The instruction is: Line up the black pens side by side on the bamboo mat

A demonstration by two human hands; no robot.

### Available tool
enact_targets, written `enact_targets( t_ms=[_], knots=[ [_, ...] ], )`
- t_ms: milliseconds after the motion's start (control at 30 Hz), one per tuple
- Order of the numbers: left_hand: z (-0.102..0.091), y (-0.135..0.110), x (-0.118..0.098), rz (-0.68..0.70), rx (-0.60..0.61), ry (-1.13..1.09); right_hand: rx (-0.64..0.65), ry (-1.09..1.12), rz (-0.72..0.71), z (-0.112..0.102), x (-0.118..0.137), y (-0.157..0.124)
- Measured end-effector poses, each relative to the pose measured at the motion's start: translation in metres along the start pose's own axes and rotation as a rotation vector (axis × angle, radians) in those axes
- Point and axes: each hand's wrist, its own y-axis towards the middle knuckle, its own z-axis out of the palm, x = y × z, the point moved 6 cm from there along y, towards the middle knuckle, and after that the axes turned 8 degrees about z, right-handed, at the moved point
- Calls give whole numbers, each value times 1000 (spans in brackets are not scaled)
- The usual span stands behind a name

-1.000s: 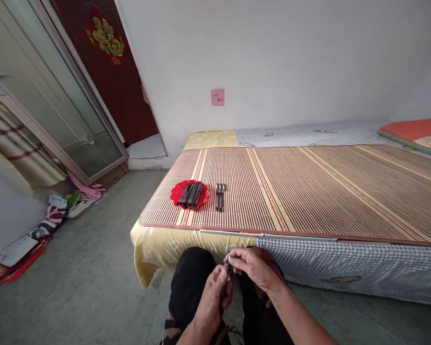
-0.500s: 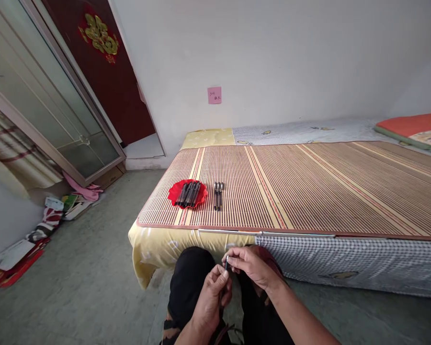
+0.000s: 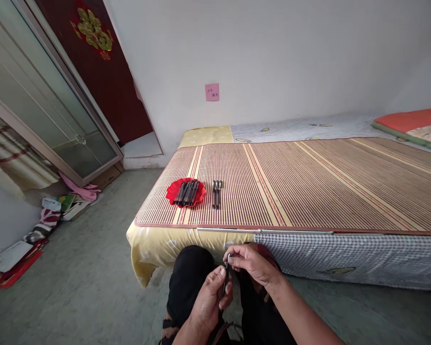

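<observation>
Both my hands meet over my lap in front of the bed. My left hand (image 3: 211, 298) is closed round the lower body of a dark pen (image 3: 225, 280). My right hand (image 3: 252, 262) pinches the pen's upper end with thumb and fingers. On the striped bamboo mat (image 3: 309, 187) lies a red dish (image 3: 172, 190) with several dark pens in it. Three more pens (image 3: 216, 193) lie side by side on the mat just right of the dish.
The bed's edge with a yellow sheet (image 3: 154, 247) and a checked sheet (image 3: 345, 254) is right ahead of my knees. A glass sliding door (image 3: 39, 110) and a dark red door (image 3: 104, 72) stand at left. Papers and cloth (image 3: 53, 211) litter the floor at left. An orange cushion (image 3: 409, 120) lies far right.
My hands stay together on the pen with only small finger shifts. The view has tilted slightly, so the bed sits a little higher in the frame.
</observation>
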Motion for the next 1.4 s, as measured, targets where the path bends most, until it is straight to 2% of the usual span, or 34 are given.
enact_targets(
  t_ms=[233, 400, 467, 567, 667, 733, 767, 833, 900, 933, 1033, 1100, 1233, 1400],
  knots=[
    [-2, -1, 4, -50, 1, -30, -48, -1, -7, -4, 1, -1],
    [0, -1, 4, -70, 20, -26, -64, 72, -25, -2, 3, 0],
    [3, -3, 4, -71, 33, 3, -108, 122, -54, -8, 3, 2],
    [7, -5, 1, -48, 55, 68, -264, 195, -128, -35, 12, -1],
    [8, -5, 1, -40, 66, 113, -491, 283, -224, -78, 33, -18],
    [4, -4, 1, -24, 29, 128, -611, 344, -277, -100, 49, -35],
    [1, -3, -1, -3, -15, 126, -634, 358, -280, -105, 55, -42],
    [-7, -1, -3, 34, -152, 91, -591, 338, -221, -98, 60, -49],
    [-15, 0, -4, 43, -271, 40, -479, 257, -114, -74, 53, -46],
    [-17, 0, -3, 39, -294, 26, -426, 206, -69, -59, 46, -43],
    [-17, 2, -4, 69, -225, 61, -314, 77, -18, -18, 23, -28],
    [-19, 2, -4, 107, -178, 121, -298, 41, -19, -3, 11, -19],
    [-23, 1, -6, 140, -178, 192, -268, 29, -8, 5, 3, -12],
    [-8, -1, -12, 102, -148, 119, -182, 39, -25, 5, 9, -18]
  ],
)
